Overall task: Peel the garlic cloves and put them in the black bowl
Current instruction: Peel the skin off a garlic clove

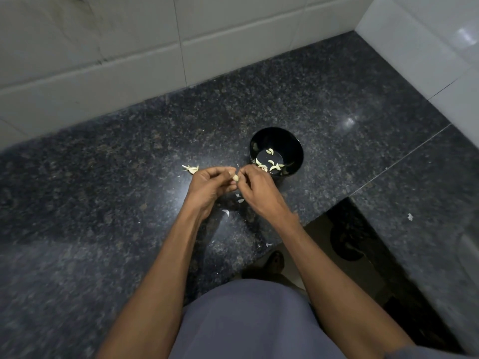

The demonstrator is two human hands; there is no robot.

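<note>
Black speckled stone makes up the bench [103, 177], and over it I see both hands meeting on one pale garlic clove [235, 178]: the left hand [211, 187] curls its fingers round it while the right hand [255, 189] pinches at its top. Just beyond the right hand stands the black bowl [276, 151] with several peeled cloves [270, 164] inside. Scraps of skin [190, 168] lie on the bench by the left hand.

Bare forearms [166, 270] without sleeves, a grey-blue garment [248, 320] over the torso (plain, no markings).
</note>
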